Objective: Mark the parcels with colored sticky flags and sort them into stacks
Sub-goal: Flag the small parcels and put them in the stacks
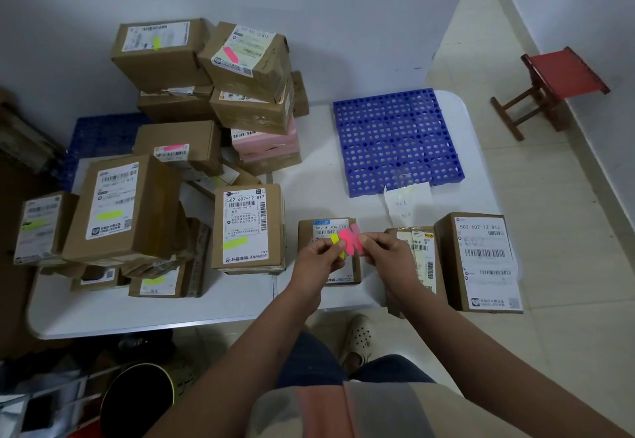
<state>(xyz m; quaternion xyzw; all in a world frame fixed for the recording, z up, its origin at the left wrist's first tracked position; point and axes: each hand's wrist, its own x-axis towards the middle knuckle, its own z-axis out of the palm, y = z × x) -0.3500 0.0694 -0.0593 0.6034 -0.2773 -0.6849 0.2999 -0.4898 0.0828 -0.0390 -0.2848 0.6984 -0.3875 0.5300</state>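
Note:
My left hand (318, 259) pinches a pad of sticky flags (345, 240) with yellow and pink strips. My right hand (383, 248) pinches a pink flag at the pad's right edge. Both hands hover over a small brown parcel (326, 228) at the table's front. Two unflagged parcels lie to the right: a narrow one (421, 252) and a larger one (481, 259). To the left stand stacks of parcels: a yellow-flagged box (247, 224), a tall yellow-flagged box (120, 207), and pink-flagged boxes (245, 56) at the back.
A blue perforated plastic pallet (395, 142) lies on the white table (171, 307) at the back right, with a paper note (407, 200) at its front edge. A red stool (556, 83) stands on the floor to the right. A black bin (137, 400) sits below left.

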